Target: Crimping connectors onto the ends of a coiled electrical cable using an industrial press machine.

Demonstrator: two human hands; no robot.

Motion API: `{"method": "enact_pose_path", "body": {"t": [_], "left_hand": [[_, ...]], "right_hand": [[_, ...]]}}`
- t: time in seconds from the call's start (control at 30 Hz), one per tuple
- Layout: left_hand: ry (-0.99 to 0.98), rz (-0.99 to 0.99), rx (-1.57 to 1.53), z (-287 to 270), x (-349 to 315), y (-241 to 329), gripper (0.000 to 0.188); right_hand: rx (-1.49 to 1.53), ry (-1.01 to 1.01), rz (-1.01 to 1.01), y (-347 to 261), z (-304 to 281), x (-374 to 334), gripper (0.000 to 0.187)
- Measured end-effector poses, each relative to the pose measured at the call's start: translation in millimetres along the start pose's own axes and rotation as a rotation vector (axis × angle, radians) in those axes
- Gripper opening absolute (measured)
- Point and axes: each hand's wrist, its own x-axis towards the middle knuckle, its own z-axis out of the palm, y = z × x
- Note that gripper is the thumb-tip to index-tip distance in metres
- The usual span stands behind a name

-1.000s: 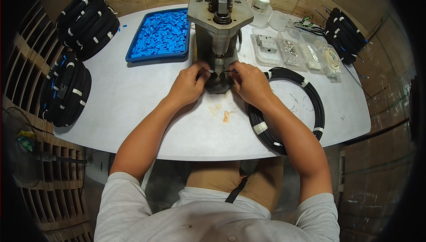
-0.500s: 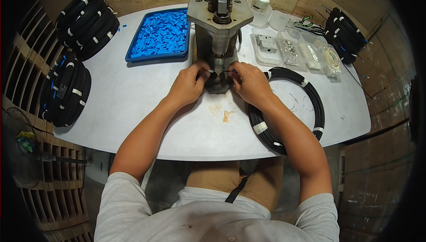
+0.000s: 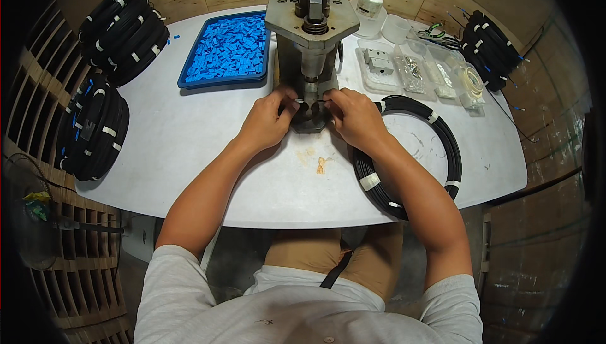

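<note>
A grey metal bench press point(image 3: 287, 19) stands at the middle of the table's far side, its ram point(image 3: 312, 63) pointing down at a small die. My left hand point(image 3: 266, 121) is closed in a pinch just left of the die, on something too small to make out. Opposite it, my right hand point(image 3: 358, 117) pinches a thin black cable point(image 3: 322, 100) whose end reaches in under the ram. The cable's tip is mostly hidden between fingers and press. A coil of black cable point(image 3: 451, 142) with white tape bands lies flat beneath and beside my right forearm.
A dark blue tray point(image 3: 183, 84) full of small blue clips sits left of the press. More taped black coils point(image 3: 126, 35) are stacked at the far left, others point(image 3: 489, 47) at the far right. Clear boxes of small parts point(image 3: 413, 82) and a white bottle point(image 3: 370, 4) stand right of the press.
</note>
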Motion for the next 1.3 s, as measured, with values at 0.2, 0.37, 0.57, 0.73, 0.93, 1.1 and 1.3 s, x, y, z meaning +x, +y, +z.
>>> {"method": "enact_pose_path", "body": {"t": [0.2,0.37,0.57,0.73,0.93,1.1,1.3], "left_hand": [[-0.018,-0.031,0.008,-1.0,0.4,1.9,0.020],[-0.012,-0.020,-0.001,-0.5,-0.3,0.3,0.022],[-0.007,-0.007,-0.032,0.3,-0.5,-0.9,0.023],[-0.030,-0.029,-0.003,-1.2,0.2,2.1,0.023],[-0.008,-0.016,-0.001,0.6,-0.1,-0.6,0.022],[-0.012,-0.007,0.017,-0.2,0.2,-0.8,0.021],[-0.004,-0.008,0.009,0.3,0.1,0.3,0.020]], "right_hand": [[0.000,0.007,-0.001,-0.5,0.2,0.1,0.018],[-0.015,-0.009,0.008,-3.3,-2.5,0.5,0.017],[-0.019,-0.017,0.017,-3.7,-2.8,0.7,0.016],[-0.024,-0.023,0.022,-3.3,-2.8,0.4,0.017],[-0.029,-0.036,0.024,-3.6,-3.1,0.5,0.019],[-0.035,-0.026,0.014,-2.6,-1.4,0.5,0.018],[-0.011,0.006,0.008,-0.7,0.8,0.4,0.014]]}}
